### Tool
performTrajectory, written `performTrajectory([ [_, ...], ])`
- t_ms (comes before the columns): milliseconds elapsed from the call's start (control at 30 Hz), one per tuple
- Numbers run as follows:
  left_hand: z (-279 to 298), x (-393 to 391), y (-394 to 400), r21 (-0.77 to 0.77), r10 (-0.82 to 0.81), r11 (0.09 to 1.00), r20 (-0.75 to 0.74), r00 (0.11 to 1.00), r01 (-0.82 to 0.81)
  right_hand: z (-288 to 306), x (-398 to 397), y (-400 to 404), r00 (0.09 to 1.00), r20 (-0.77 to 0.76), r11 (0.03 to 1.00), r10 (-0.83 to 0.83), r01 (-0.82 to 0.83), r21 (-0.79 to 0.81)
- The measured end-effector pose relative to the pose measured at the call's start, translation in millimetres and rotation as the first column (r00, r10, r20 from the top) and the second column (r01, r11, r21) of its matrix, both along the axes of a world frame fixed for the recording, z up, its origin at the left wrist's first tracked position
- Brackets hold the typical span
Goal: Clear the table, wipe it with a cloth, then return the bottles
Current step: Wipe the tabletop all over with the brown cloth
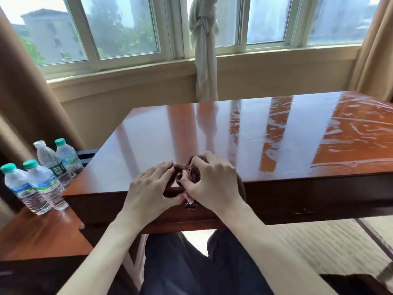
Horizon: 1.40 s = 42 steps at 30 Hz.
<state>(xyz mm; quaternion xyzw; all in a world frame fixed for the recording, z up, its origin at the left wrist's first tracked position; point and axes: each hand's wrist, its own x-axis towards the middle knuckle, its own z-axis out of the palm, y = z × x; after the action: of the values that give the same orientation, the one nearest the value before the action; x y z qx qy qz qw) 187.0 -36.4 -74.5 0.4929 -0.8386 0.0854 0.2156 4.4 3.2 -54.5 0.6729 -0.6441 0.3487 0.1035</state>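
Hands at the near edge of the desk. Right hand (209,184), fingers curled, grips a bunched dark brown cloth (191,173); left hand (152,188) rests beside it, fingers fairly straight, tips touching the cloth. The cloth lies on the glossy reddish-brown wooden desk (276,135), just above a small metal drawer knob (190,205). Four clear plastic water bottles (40,175), three green-capped and one white-capped, stand together on a lower wooden side table (42,237) left of the desk.
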Motion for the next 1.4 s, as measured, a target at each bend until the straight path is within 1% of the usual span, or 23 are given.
performTrajectory([
  [67,1.4,1.6,1.8,0.030,-0.012,0.999,-0.036,0.999,0.013,-1.7,17.4,5.8,0.992,-0.022,0.993,0.122,-0.122,-0.004],
  [133,2.9,3.5,2.2,0.039,-0.017,0.999,-0.025,1.000,0.018,-2.6,-4.3,15.1,0.989,-0.041,0.989,0.145,-0.146,-0.010],
  [167,2.7,4.4,2.1,0.031,-0.021,0.999,-0.012,1.000,0.021,-3.1,-23.7,22.3,0.992,-0.050,0.993,0.114,-0.115,-0.019],
  [233,2.2,4.8,2.1,0.010,-0.022,1.000,0.005,1.000,0.022,-0.2,-70.2,33.7,1.000,-0.025,1.000,-0.016,0.016,-0.003],
  [300,1.5,4.7,2.4,-0.012,-0.019,1.000,0.006,1.000,0.019,10.4,-111.2,31.0,0.988,0.045,0.987,-0.149,0.145,0.076],
  [333,1.2,4.8,2.1,-0.021,-0.021,1.000,0.000,1.000,0.021,16.1,-121.8,25.5,0.981,0.055,0.977,-0.186,0.179,0.114],
  [400,2.1,4.7,2.8,-0.003,-0.021,1.000,-0.018,1.000,0.021,20.6,-117.0,16.2,0.978,-0.008,0.969,-0.207,0.206,0.137],
  [433,2.5,4.6,2.4,0.008,-0.019,1.000,-0.034,0.999,0.019,20.8,-104.4,15.1,0.984,-0.029,0.975,-0.178,0.180,0.129],
  [533,3.6,3.6,3.5,0.027,-0.021,0.999,-0.060,0.998,0.023,10.7,-58.0,22.8,1.000,-0.029,0.995,0.008,-0.005,0.096],
  [600,4.2,3.8,1.6,0.031,-0.026,0.999,-0.063,0.998,0.028,9.4,-50.1,20.6,0.993,-0.047,0.990,0.105,-0.100,0.099],
  [633,3.9,3.9,1.8,0.035,-0.031,0.999,-0.062,0.998,0.034,12.8,-55.5,14.5,0.992,-0.025,0.986,0.121,-0.117,0.116],
  [733,5.4,4.2,3.9,0.044,-0.019,0.999,-0.077,0.997,0.023,30.9,-81.1,-24.1,0.990,0.144,0.970,-0.005,-0.031,0.242],
  [767,6.9,2.4,4.7,0.052,-0.019,0.998,-0.074,0.997,0.023,36.3,-89.8,-38.9,0.987,0.152,0.958,-0.055,0.010,0.286],
  [833,9.4,3.6,4.5,0.111,-0.018,0.993,-0.081,0.997,0.027,40.4,-96.9,-55.4,0.988,0.095,0.951,-0.118,0.085,0.296],
  [867,12.3,7.0,3.0,0.170,-0.030,0.984,-0.113,0.993,0.049,39.9,-95.2,-56.2,0.992,0.071,0.950,-0.107,0.081,0.303],
  [900,18.0,10.2,0.6,0.247,-0.051,0.964,-0.177,0.983,0.095,37.4,-92.7,-51.8,0.994,0.063,0.941,-0.087,0.062,0.333],
  [967,31.8,12.7,-6.1,0.398,-0.060,0.890,-0.381,0.923,0.222,29.0,-92.6,-37.6,0.998,0.033,0.930,-0.055,0.040,0.366],
  [1000,37.1,10.8,-10.9,0.422,-0.029,0.873,-0.454,0.891,0.244,25.2,-93.5,-31.6,0.999,0.020,0.928,-0.034,0.025,0.372],
  [1033,41.0,5.3,-18.8,0.405,-0.010,0.883,-0.490,0.872,0.238,21.9,-95.7,-31.8,1.000,0.009,0.928,-0.019,0.015,0.373],
  [1100,48.3,-15.4,-40.1,0.358,0.002,0.917,-0.440,0.898,0.173,25.8,-101.8,-52.7,1.000,0.023,0.929,-0.020,0.010,0.371],
  [1200,57.2,-53.2,-85.9,0.361,0.035,0.929,-0.296,0.954,0.078,31.6,-109.8,-106.6,0.998,0.032,0.930,-0.053,0.038,0.365],
  [1300,59.6,-86.9,-141.5,0.360,0.053,0.932,-0.226,0.973,0.033,29.3,-120.2,-163.1,0.996,0.063,0.940,-0.068,0.042,0.339],
  [1400,56.9,-108.6,-201.7,0.307,0.098,0.950,-0.140,0.985,-0.050,28.5,-135.6,-222.2,0.994,0.080,0.943,-0.078,0.047,0.329],
])
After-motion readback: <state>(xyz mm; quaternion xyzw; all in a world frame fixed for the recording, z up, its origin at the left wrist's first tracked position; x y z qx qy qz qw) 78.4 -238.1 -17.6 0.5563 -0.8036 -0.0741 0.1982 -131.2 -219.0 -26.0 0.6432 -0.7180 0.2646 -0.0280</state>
